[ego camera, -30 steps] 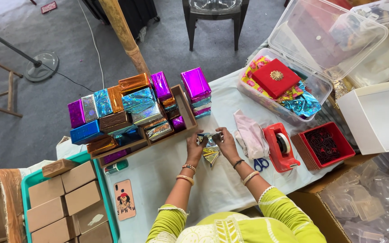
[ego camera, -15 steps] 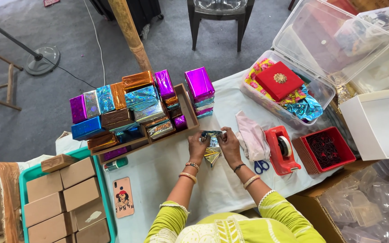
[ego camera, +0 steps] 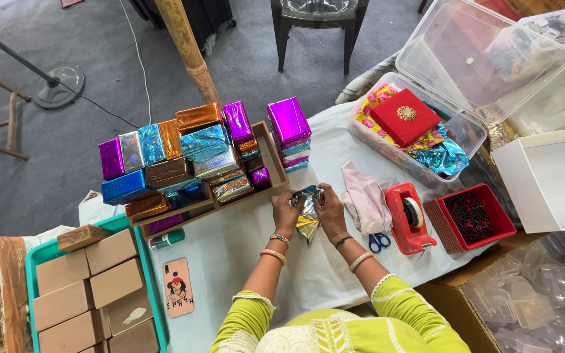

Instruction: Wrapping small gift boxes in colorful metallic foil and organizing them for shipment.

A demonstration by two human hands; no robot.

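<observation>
Pinching the foil-wrapped box [ego camera: 307, 208] with our left hand [ego camera: 285, 213] and right hand [ego camera: 330, 209], fingers closed on its ends | table centre, tape dispenser [ego camera: 408, 218] at 3 o'clock | likely light, slippery, crinkly: hold edges.

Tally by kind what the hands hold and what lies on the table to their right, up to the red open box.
Shiny foil wrapping, held by left hand and right hand: 1
Pink cloth: 1
Red tape dispenser: 1
Blue-handled scissors: 1
Red open box: 1
Total: 5
</observation>
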